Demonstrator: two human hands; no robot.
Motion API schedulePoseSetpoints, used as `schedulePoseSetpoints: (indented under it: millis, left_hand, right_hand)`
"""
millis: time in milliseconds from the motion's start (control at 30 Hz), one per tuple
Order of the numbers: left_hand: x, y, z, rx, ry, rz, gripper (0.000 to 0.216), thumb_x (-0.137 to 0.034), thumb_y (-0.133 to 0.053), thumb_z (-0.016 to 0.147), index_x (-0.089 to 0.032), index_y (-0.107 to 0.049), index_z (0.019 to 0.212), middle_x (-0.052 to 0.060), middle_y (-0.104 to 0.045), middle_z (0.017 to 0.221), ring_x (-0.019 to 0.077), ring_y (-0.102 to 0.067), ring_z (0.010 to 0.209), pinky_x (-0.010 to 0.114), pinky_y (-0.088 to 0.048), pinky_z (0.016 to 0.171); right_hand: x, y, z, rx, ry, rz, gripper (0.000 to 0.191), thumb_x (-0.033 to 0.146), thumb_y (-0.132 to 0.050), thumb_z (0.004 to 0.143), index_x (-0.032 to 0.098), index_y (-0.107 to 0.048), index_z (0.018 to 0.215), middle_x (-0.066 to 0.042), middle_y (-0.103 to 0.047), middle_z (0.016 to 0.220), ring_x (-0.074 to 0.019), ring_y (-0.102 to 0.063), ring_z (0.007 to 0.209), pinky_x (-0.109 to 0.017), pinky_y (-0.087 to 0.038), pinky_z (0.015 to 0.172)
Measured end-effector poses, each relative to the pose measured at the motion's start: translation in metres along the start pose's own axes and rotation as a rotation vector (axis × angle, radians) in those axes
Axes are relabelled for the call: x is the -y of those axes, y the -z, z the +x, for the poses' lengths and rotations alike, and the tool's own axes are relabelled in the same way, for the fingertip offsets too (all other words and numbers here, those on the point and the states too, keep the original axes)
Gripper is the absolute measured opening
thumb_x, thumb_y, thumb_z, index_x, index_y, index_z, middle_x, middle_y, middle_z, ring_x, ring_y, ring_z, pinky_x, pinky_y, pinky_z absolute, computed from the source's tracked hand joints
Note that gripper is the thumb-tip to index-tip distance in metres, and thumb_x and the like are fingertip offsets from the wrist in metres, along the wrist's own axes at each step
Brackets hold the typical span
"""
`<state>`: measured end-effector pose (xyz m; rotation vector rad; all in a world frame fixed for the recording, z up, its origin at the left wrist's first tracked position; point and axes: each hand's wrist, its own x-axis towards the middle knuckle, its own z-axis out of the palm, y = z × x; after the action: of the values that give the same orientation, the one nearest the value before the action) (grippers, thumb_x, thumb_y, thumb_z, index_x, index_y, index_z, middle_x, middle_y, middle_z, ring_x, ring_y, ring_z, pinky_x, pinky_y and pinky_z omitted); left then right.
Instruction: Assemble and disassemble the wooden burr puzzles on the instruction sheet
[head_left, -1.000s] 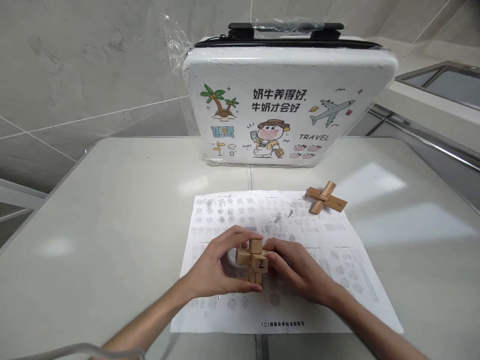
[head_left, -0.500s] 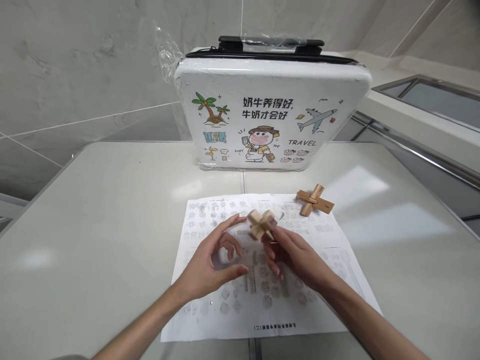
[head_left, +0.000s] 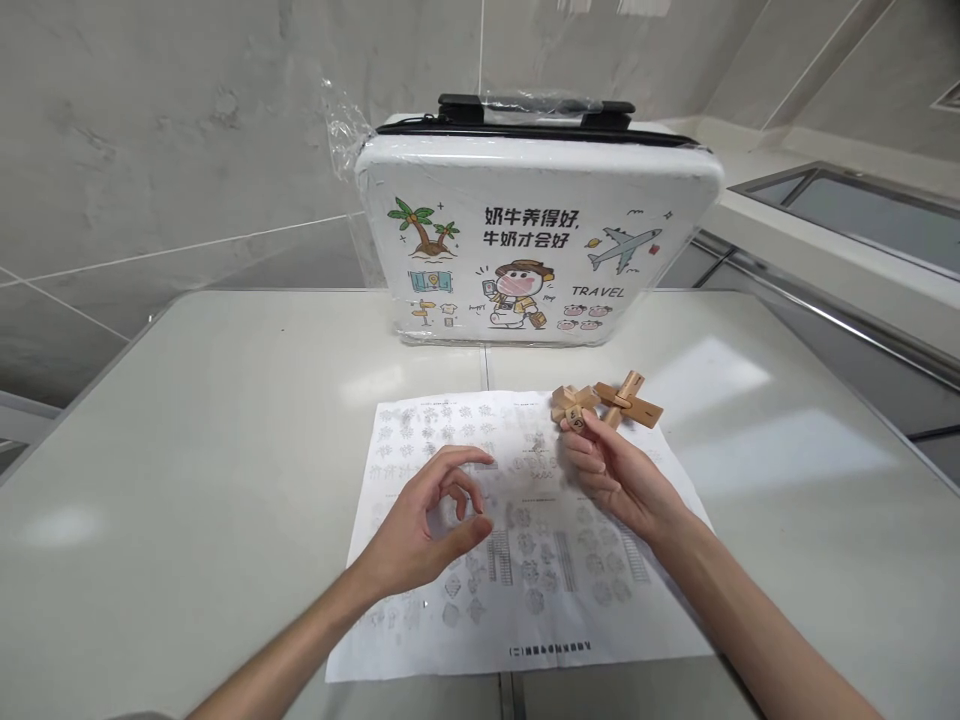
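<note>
Wooden burr puzzle (head_left: pixel 574 405), light tan, a small knot of interlocked blocks, sits centre-right in the head view, pinched at the fingertips of the right hand (head_left: pixel 611 475). There is a dark mark on one block face, too small to read. The right hand comes in from the lower right, fingers closed on the puzzle's lower side. The puzzle is over the upper right part of the paper sheet (head_left: pixel 525 625).

Just right of it lies a flat wooden cross (head_left: pixel 634 403), at the sheet's upper right corner; cannot tell whether the two touch.

The left hand (head_left: pixel 427 525) is at frame centre, forearm entering from the lower left, holding nothing. Its fingers are loosely curled, thumb and index apart, over the left half of the sheet. The two hands are apart, with printed paper between them.

The sheet is white, covered in small grey diagrams, with a line of text along its near edge. It lies flat on the pale grey tabletop (head_left: pixel 210 420). A seam in the tabletop runs down the middle under the sheet.

Behind the sheet, upper centre, a white suitcase (head_left: pixel 536 180) stands on its side, wrapped in clear plastic, black handle on top. It has cartoon prints: a palm tree, a plane, a figure and the word TRAVEL.

A grey tiled wall (head_left: pixel 187 130) is behind, and a metal-framed ledge (head_left: pixel 847 190) is at upper right.
</note>
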<state>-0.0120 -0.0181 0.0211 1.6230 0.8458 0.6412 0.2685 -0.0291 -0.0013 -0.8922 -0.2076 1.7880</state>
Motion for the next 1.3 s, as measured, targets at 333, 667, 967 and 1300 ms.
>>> schedulePoseSetpoints:
  millis: [333, 667, 967, 1300]
  left_hand:
    - [-0.001, 0.0, -0.001, 0.003, -0.002, 0.008, 0.042, -0.048, -0.07, 0.099, -0.025, -0.063, 0.134, 0.005, -0.064, 0.095, 0.018, -0.061, 0.085, 0.038, -0.054, 0.09]
    - [0.002, 0.0, -0.002, -0.007, -0.001, -0.026, 0.041, -0.05, -0.071, 0.099, -0.023, -0.066, 0.129, 0.005, -0.067, 0.095, 0.0168, -0.061, 0.083, 0.036, -0.052, 0.092]
    - [-0.003, 0.005, 0.0, -0.085, 0.078, -0.185, 0.04, -0.055, -0.063, 0.103, -0.017, -0.063, 0.091, -0.001, -0.06, 0.077, 0.01, -0.047, 0.062, 0.025, -0.04, 0.062]
    - [-0.002, 0.007, 0.001, -0.128, 0.074, -0.21, 0.04, -0.056, -0.066, 0.1, -0.018, -0.062, 0.089, -0.003, -0.055, 0.07, 0.0098, -0.042, 0.059, 0.024, -0.034, 0.057]
  right_hand:
    - [0.004, 0.005, 0.003, 0.06, 0.026, -0.004, 0.029, 0.04, -0.083, 0.093, 0.021, -0.061, 0.098, 0.008, -0.034, 0.07, -0.0067, -0.035, 0.049, -0.008, -0.043, 0.035]
    - [-0.004, -0.001, -0.001, 0.078, 0.073, -0.089, 0.033, 0.045, -0.083, 0.092, 0.02, -0.062, 0.1, 0.008, -0.041, 0.069, -0.0061, -0.039, 0.05, -0.011, -0.039, 0.036]
    - [-0.031, -0.009, -0.013, 0.216, 0.268, -0.78, 0.037, 0.056, -0.068, 0.101, 0.022, -0.058, 0.091, 0.008, -0.054, 0.056, -0.0102, -0.047, 0.04, -0.024, -0.041, 0.042]
    - [-0.032, -0.01, -0.016, 0.224, 0.295, -0.923, 0.037, 0.057, -0.062, 0.104, 0.022, -0.059, 0.092, 0.008, -0.058, 0.053, -0.0104, -0.048, 0.039, -0.024, -0.041, 0.046]
